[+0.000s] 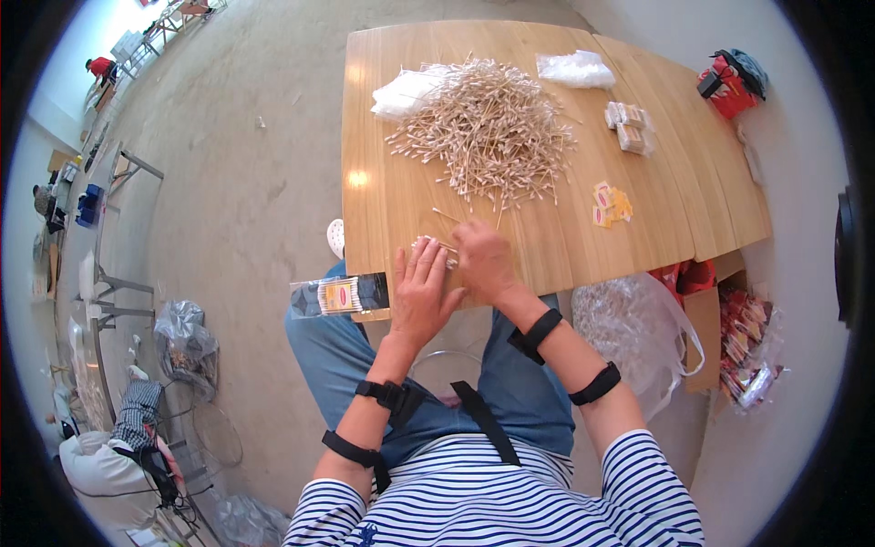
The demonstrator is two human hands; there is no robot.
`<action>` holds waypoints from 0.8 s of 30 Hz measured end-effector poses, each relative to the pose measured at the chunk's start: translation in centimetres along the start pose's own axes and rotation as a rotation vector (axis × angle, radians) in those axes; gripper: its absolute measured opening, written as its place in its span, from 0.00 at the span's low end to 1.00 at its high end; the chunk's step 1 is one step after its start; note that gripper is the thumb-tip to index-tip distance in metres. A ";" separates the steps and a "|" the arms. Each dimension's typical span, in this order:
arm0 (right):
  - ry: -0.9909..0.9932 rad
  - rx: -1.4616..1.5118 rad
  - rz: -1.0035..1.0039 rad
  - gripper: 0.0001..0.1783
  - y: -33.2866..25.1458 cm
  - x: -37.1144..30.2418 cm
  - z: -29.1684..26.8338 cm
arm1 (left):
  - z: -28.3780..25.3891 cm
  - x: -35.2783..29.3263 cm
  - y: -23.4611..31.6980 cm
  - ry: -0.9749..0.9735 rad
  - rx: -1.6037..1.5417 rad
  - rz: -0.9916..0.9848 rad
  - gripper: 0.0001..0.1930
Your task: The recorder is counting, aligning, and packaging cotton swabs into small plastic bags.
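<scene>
My left hand (419, 284) lies with its fingers stretched out at the near edge of the wooden table, over a few cotton swabs (451, 263) whose white tips show around the fingers. Close beside it, my right hand (485, 259) has curled fingers pinched at a swab stick between the two hands; the fingertips are partly hidden. One loose cotton swab (446, 215) lies just beyond the right hand. Farther back spreads a big heap of cotton swabs (492, 132). A clear packet of swabs with a yellow card (339, 295) sits at the table's left front corner.
Clear plastic bags (406, 94) lie by the heap, with more bags (576, 69) at the back. Wrapped bundles (631, 128) and yellow-and-white cards (611, 204) are on the table's right. Below stand a plastic sack (624, 333) and a cardboard box (704, 333).
</scene>
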State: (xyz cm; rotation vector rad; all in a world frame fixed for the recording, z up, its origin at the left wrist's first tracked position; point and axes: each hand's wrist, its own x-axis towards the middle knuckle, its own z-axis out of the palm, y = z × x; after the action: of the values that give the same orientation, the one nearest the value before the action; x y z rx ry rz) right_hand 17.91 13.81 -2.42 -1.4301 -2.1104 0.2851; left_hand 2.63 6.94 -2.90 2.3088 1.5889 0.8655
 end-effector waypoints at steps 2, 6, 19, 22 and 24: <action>0.030 -0.005 0.113 0.03 0.4 0.8 -0.3 | -0.1 -0.1 0.2 0.006 0.000 0.012 0.34; 0.058 -0.115 0.106 0.04 0.9 1.4 -0.2 | -0.5 0.7 0.4 0.023 0.043 0.021 0.34; 0.079 -0.136 0.288 0.07 3.3 -1.7 -2.1 | 0.3 2.6 0.7 -0.158 0.099 0.054 0.37; 0.062 -0.128 0.269 0.05 3.7 -2.8 -2.2 | 0.1 2.5 0.8 -0.174 0.115 0.064 0.37; 0.035 -0.128 0.245 0.05 3.4 -3.1 -2.3 | -0.2 2.3 0.7 -0.185 0.108 0.070 0.37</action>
State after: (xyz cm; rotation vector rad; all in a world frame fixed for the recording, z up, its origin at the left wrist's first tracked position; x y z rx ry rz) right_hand 22.69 12.03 -3.17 -1.7596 -1.9561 0.2200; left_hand 3.69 8.71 -1.62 2.4505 1.5196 0.5728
